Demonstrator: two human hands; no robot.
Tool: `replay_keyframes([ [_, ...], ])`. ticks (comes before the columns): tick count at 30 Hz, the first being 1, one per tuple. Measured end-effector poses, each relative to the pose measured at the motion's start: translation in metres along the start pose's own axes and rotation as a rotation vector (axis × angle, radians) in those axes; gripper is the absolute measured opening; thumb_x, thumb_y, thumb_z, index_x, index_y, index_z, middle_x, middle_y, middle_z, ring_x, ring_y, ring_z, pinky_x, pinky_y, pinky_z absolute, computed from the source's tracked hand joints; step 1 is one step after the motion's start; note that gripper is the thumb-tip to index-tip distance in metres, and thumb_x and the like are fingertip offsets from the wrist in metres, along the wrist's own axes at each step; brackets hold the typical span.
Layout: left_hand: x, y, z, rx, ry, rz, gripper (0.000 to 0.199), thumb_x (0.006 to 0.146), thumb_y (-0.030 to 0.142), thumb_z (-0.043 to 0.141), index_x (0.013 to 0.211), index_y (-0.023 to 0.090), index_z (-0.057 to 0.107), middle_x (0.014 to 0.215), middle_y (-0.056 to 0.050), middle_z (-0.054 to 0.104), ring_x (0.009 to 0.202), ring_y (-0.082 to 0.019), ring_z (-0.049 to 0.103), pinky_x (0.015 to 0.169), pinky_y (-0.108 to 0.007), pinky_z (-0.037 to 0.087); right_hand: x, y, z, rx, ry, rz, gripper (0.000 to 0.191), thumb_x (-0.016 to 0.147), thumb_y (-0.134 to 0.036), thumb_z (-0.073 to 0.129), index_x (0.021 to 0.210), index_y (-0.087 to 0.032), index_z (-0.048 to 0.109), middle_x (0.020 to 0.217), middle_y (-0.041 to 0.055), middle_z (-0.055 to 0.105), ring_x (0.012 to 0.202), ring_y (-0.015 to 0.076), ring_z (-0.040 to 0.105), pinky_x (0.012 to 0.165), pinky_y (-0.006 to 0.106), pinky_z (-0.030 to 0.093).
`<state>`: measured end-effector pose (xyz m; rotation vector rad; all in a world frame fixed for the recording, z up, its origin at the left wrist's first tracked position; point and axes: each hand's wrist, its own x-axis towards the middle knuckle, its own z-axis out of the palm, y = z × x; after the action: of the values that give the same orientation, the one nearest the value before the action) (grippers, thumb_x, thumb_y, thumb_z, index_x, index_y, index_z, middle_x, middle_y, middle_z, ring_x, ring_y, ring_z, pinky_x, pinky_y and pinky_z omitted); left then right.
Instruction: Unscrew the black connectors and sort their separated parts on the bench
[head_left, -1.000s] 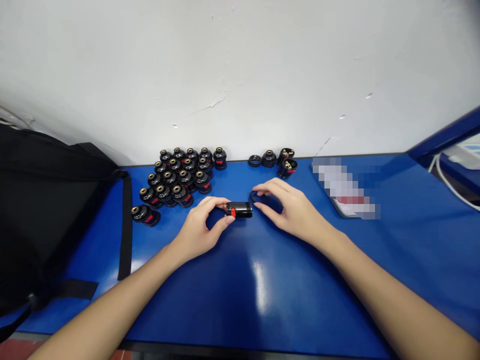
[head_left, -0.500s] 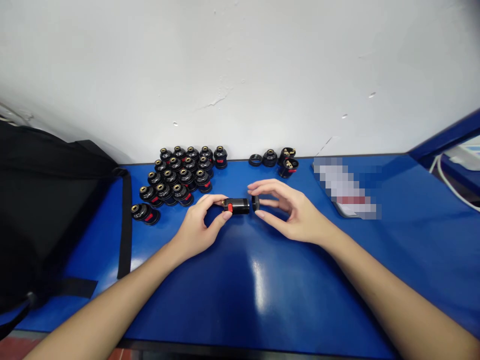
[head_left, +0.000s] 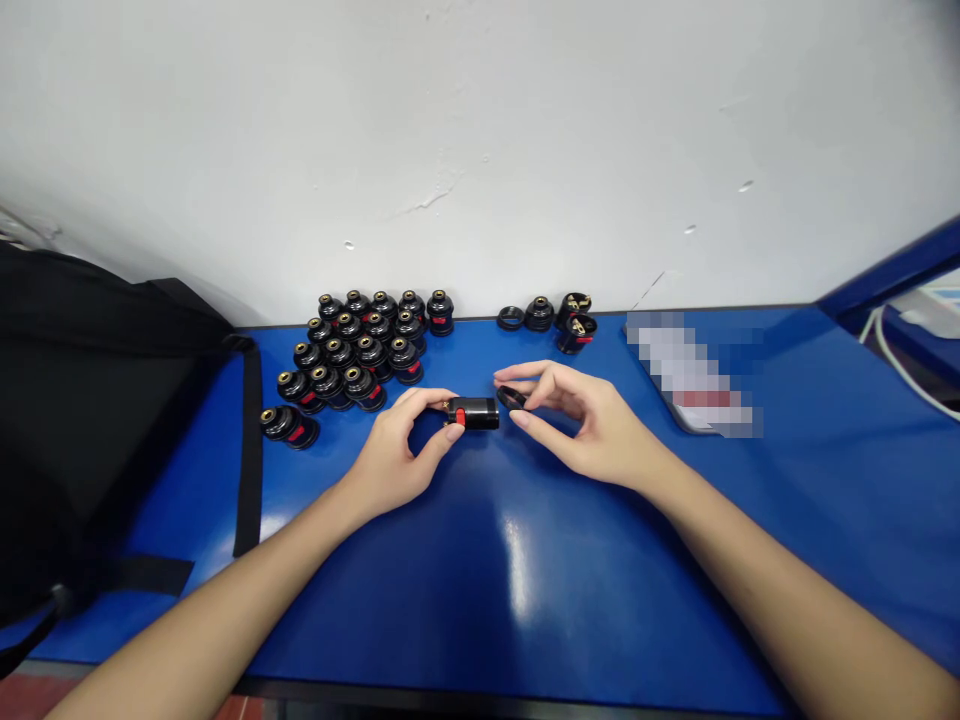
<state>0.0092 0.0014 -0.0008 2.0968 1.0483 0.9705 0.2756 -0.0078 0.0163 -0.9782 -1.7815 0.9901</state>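
Where cylinder (head_left: 476, 413) ends, gap borders ring (head_left: 511, 398).

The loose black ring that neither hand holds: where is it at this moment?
In the head view, the ring lies on the blue table near the wall, just right of centre, immediately left of the black cap with a gold-coloured top.

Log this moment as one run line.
left hand: holds black cylinder | right hand: holds black ring | cylinder and ring: apart | phone: right side

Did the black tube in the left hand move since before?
Yes, the black tube has gone a tiny bit left with the left hand, judged against the ring by the wall.
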Motion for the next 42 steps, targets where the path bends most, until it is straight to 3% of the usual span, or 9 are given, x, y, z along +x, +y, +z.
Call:
replay_keyframes([
  [3, 0.0, 0.0, 0.0, 0.003, -0.009, 0.006, 0.024, 0.103, 0.034, 0.064, 0.123, 0.02, 0.065, 0.118, -0.009, 0.075, 0.109, -0.023, 0.071, 0.1, -0.04, 0.056, 0.0, -0.002, 0.001, 0.041, -0.017, 0.03, 0.023, 0.098, -0.038, 0.073, 0.091, -0.022, 0.059, 0.134, 0.0142, 0.073, 0.124, 0.0285, 0.073, 0.106, 0.053, 0.063],
  [7, -0.001, 0.0, 0.0, 0.005, -0.019, 0.013, 0.023, 0.103, 0.032, 0.063, 0.123, 0.02, 0.064, 0.118, -0.009, 0.075, 0.11, -0.023, 0.071, 0.101, -0.04, 0.056, 0.0, -0.003, 0.002, 0.106, -0.056, 0.051, 0.022, 0.098, -0.036, 0.074, 0.11, -0.025, 0.059, 0.137, 0.0111, 0.071, 0.125, 0.027, 0.074, 0.114, 0.055, 0.057],
  [12, -0.001, 0.001, -0.001, 0.014, -0.033, 0.023, 0.024, 0.102, 0.031, 0.065, 0.124, 0.02, 0.063, 0.119, -0.009, 0.074, 0.11, -0.022, 0.07, 0.1, -0.039, 0.056, -0.001, 0.001, 0.006, 0.161, -0.107, 0.066, 0.04, 0.093, -0.027, 0.08, 0.126, -0.026, 0.057, 0.136, 0.009, 0.069, 0.128, 0.0281, 0.073, 0.117, 0.054, 0.056],
  [18, -0.002, 0.003, -0.002, 0.013, -0.047, 0.022, 0.024, 0.102, 0.03, 0.064, 0.124, 0.02, 0.063, 0.119, -0.009, 0.074, 0.11, -0.023, 0.07, 0.1, -0.039, 0.055, -0.002, 0.008, 0.009, 0.129, -0.096, -0.039, 0.038, 0.092, -0.025, 0.082, 0.127, -0.028, 0.067, 0.134, 0.0075, 0.062, 0.13, 0.0278, 0.07, 0.114, 0.05, 0.06],
  [29, -0.003, 0.008, -0.001, 0.019, -0.055, 0.009, 0.026, 0.1, 0.027, 0.066, 0.125, 0.02, 0.062, 0.118, -0.008, 0.073, 0.108, -0.021, 0.069, 0.098, -0.036, 0.054, -0.003, 0.012, 0.01, 0.064, -0.049, -0.152, 0.036, 0.089, -0.021, 0.086, 0.121, -0.025, 0.071, 0.127, 0.0084, 0.064, 0.123, 0.0271, 0.074, 0.108, 0.045, 0.065],
  [42, -0.002, 0.011, -0.002, -0.039, -0.064, 0.006, 0.023, 0.102, 0.028, 0.064, 0.124, 0.019, 0.064, 0.115, -0.008, 0.074, 0.106, -0.02, 0.071, 0.096, -0.034, 0.055, -0.004, 0.008, 0.01, 0.036, -0.051, -0.186, 0.034, 0.09, -0.019, 0.084, 0.121, -0.025, 0.071, 0.126, 0.0088, 0.066, 0.118, 0.0257, 0.075, 0.104, 0.044, 0.066],
])
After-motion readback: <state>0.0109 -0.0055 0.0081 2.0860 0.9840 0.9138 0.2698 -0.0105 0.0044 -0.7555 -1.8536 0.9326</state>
